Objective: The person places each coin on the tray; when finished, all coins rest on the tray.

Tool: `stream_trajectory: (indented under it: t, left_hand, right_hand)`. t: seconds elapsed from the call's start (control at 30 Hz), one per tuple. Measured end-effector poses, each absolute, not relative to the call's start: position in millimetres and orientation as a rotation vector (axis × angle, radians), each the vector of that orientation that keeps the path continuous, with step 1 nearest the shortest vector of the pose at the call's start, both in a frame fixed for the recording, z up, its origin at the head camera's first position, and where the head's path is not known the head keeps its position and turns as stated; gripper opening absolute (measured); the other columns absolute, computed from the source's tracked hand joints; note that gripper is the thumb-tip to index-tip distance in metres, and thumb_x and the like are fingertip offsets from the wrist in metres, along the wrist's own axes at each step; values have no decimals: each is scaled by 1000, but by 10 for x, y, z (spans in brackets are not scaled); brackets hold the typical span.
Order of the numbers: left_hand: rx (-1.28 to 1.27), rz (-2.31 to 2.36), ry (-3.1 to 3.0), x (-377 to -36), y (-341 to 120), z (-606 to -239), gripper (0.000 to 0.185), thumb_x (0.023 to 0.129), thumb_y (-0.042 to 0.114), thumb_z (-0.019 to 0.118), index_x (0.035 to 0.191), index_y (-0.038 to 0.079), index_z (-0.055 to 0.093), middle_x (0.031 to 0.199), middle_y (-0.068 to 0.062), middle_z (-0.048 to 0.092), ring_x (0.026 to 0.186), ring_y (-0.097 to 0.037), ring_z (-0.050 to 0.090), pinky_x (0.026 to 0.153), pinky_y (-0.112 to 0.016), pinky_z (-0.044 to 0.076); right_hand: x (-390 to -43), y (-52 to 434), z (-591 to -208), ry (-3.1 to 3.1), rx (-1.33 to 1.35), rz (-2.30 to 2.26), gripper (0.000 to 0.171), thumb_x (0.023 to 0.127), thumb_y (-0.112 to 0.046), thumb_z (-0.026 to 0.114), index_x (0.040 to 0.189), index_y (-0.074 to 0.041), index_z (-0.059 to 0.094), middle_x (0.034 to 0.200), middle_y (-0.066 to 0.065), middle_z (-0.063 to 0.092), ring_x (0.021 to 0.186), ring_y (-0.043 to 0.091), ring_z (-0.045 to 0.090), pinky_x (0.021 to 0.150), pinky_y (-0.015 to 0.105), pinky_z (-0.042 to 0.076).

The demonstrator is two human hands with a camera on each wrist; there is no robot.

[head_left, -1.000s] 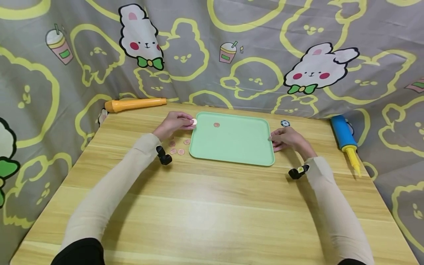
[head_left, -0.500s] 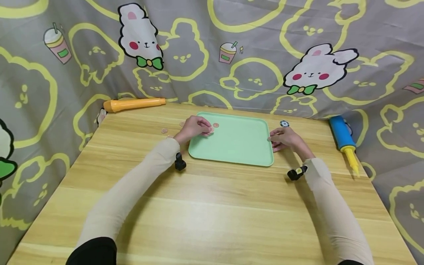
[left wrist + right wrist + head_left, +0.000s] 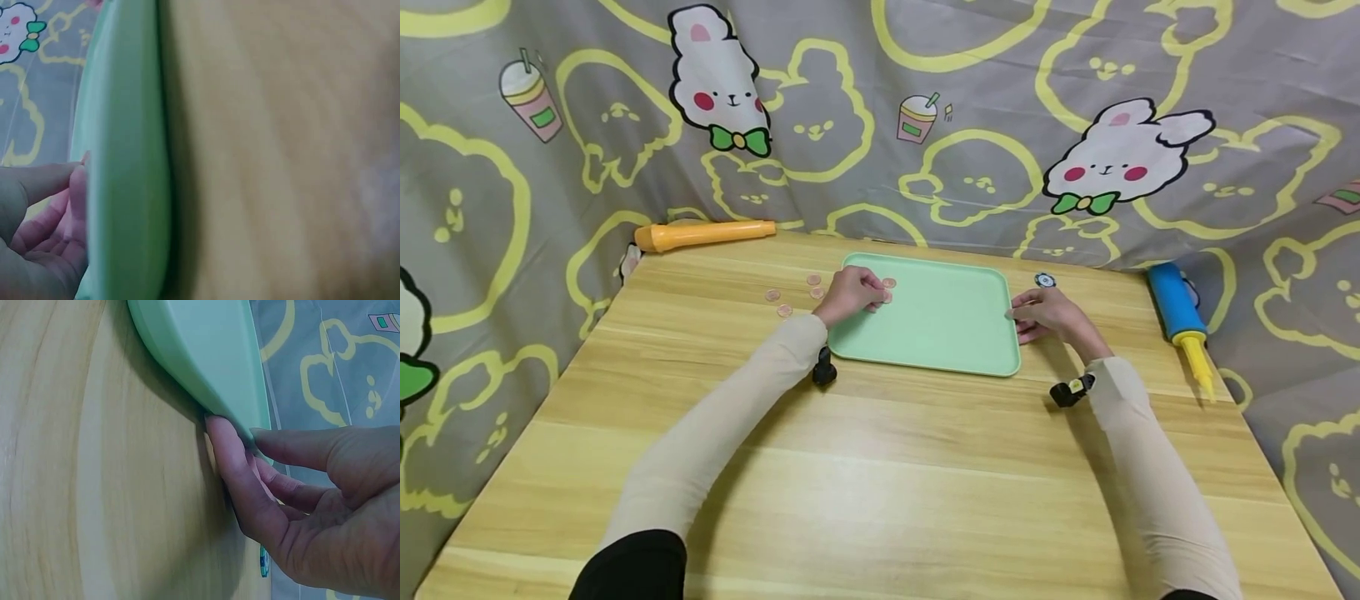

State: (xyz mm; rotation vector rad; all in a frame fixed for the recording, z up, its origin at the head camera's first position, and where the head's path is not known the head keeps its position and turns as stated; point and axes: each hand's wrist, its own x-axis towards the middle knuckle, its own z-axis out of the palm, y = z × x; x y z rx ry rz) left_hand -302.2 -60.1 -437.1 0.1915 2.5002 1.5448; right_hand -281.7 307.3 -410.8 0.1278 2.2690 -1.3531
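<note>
While the left hand (image 3: 848, 293) reaches over the near-left corner of the green tray (image 3: 940, 333), its fingers are curled down onto the tray floor, and I cannot tell whether they pinch anything. Just past its fingertips two copper coins (image 3: 888, 284) lie inside the tray, one partly hidden by the hand; the other parts of the tray floor that show are bare green. On the wood just left of the tray I count four more loose copper coins (image 3: 772, 295), lying close together but apart from each other. At the tray's right edge the right hand (image 3: 1047, 313) rests with relaxed fingers (image 3: 234, 472) pressed against the rim, holding nothing. One blue-and-white chip (image 3: 1045, 280) lies on the table just behind that hand. The light wooden table (image 3: 880, 475) also carries one orange tube (image 3: 703, 235) at its far left corner and one blue pump with a yellow nozzle (image 3: 1180, 321) at the right edge. A grey curtain (image 3: 970, 117) printed with rabbits, drink cups and yellow outlines hangs round the table.
</note>
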Motion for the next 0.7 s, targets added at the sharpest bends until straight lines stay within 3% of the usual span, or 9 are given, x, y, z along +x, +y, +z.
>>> stream_trajectory:
  t: [0.47, 0.7]
  left_hand:
    - [208, 1401, 2607, -3011, -546, -4316, 7, 97, 8, 72, 97, 1, 70, 82, -10, 72, 64, -13, 65, 60, -22, 46]
    - [204, 1440, 2581, -3034, -540, -4304, 9, 97, 7, 72, 99, -1, 70, 82, -11, 72, 59, -11, 64, 58, -21, 50]
  right_hand:
    - [-2833, 3079, -4110, 2276, 148, -1330, 40, 107, -9, 60, 137, 10, 42, 80, 4, 67, 68, 12, 69, 72, 32, 65]
    - [-2837, 3092, -4116, 2264, 142, -1337, 41, 107, -9, 60, 137, 10, 41, 83, 5, 64, 70, 13, 68, 72, 34, 65]
